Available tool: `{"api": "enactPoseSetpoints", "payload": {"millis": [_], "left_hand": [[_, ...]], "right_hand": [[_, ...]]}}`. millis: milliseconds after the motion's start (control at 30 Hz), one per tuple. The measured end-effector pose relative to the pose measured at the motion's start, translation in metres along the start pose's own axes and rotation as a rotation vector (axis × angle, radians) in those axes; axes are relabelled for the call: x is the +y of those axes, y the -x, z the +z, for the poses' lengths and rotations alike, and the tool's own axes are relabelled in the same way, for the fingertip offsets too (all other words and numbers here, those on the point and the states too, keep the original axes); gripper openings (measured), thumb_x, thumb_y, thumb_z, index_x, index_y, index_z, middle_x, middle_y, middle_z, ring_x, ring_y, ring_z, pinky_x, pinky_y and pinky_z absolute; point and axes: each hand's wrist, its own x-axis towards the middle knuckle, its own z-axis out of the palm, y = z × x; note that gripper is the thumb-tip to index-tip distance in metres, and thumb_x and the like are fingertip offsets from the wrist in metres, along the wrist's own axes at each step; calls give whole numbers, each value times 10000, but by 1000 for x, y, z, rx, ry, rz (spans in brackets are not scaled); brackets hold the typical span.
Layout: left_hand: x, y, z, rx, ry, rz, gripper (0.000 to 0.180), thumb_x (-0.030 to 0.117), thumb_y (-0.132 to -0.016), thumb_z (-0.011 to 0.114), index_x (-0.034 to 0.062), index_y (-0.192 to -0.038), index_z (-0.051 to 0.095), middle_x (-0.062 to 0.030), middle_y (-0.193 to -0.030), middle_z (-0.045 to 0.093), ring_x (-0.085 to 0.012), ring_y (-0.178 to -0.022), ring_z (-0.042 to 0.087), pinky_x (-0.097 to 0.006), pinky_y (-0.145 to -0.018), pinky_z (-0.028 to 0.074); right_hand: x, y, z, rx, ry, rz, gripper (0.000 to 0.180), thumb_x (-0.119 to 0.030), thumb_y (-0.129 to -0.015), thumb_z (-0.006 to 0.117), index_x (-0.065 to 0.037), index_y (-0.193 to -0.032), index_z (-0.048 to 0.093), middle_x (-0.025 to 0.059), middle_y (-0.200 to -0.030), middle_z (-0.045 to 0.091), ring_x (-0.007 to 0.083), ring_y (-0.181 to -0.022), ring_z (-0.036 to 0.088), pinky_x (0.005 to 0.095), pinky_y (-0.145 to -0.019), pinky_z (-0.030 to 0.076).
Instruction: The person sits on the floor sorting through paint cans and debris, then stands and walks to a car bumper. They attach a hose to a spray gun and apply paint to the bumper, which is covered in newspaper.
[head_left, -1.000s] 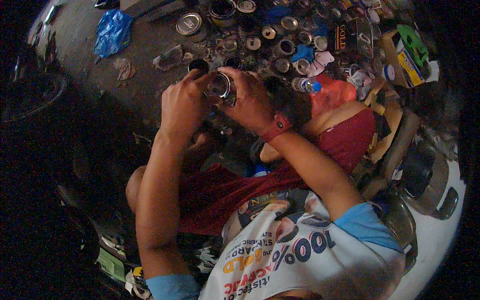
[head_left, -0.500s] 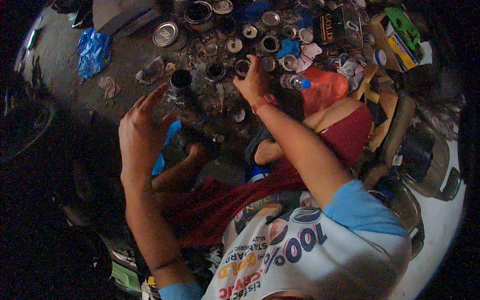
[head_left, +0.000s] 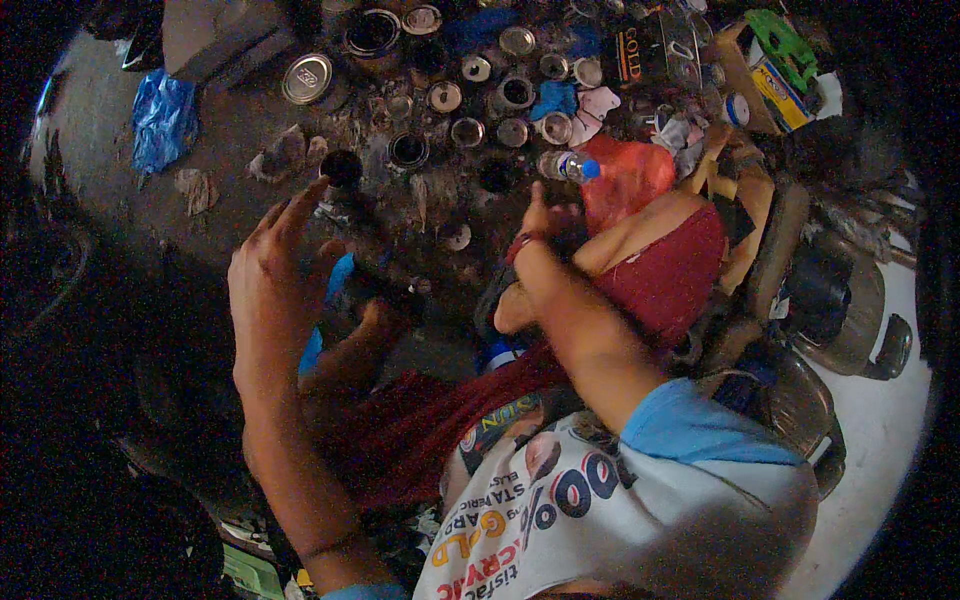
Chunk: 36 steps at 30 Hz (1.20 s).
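My left hand (head_left: 275, 240) is raised at the left with its fingers stretched up and its thumb apart. Its fingertips come close to a dark open can (head_left: 341, 168); whether they touch it I cannot tell. My right hand (head_left: 541, 217) is over my lap, near the bent knee, one digit stretched upward and the others in shadow; nothing shows in it. Above this hand lies a clear plastic bottle (head_left: 561, 166) with a blue cap. Farther off are a small round jar (head_left: 467, 131) and an open can with dark contents (head_left: 408, 150).
Several open tins crowd the stained ground, among them a large can (head_left: 373, 33). A silver lid (head_left: 306, 79) lies at the left, by a blue plastic bag (head_left: 162, 120). Red plastic (head_left: 628, 178) and a cardboard box (head_left: 745, 70) are at the right.
My right hand has drawn back from the small round jar toward my lap, leaving the jar on the ground. My left hand holds nearly the same pose. The view has shifted slightly.
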Motion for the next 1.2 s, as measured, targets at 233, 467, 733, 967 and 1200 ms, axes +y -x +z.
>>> {"api": "enactPoseSetpoints", "payload": {"millis": [233,467,733,967,1200], "left_hand": [[8,-6,1,0,-23,37,571,262,-827,831,166,-1366,669,-161,-1211,732,-398,-1055,709,-478,-894,576],[-9,-3,31,-11,-81,53,537,340,-850,816,176,-1344,682,-185,-1052,754,-396,-961,727,-509,-831,583],[-9,-7,38,-19,-85,227,400,279,-844,807,170,-1224,751,-185,-998,764,-384,-940,737,-493,-836,591],[-27,2,43,-50,-25,217,344,153,-800,795,141,-1143,772,-189,-983,762,-394,-929,735,-502,-815,591],[-26,9,42,-145,-48,148,330,171,-827,782,92,-1143,725,-194,-978,752,-412,-925,726,-521,-807,584]], "right_hand": [[5,-110,-5,-42,-53,-265,1118,-430,-734,953,10,-1563,345,204,-1514,524,324,-1352,533,472,-1149,403],[-91,11,-51,-450,73,-607,780,-410,-794,893,-45,-1392,550,166,-1351,634,354,-1213,626,461,-1030,492],[-129,107,-53,-1028,270,-1176,722,-352,-765,896,-82,-1369,606,152,-1254,652,364,-1153,656,433,-989,537],[-122,122,-51,-1079,315,-1220,704,-284,-739,900,-96,-1360,627,133,-1229,650,341,-1141,660,432,-985,543],[-121,130,-49,-1057,290,-1250,706,-255,-710,913,-97,-1341,640,133,-1195,652,351,-1104,664,431,-970,551]]}}
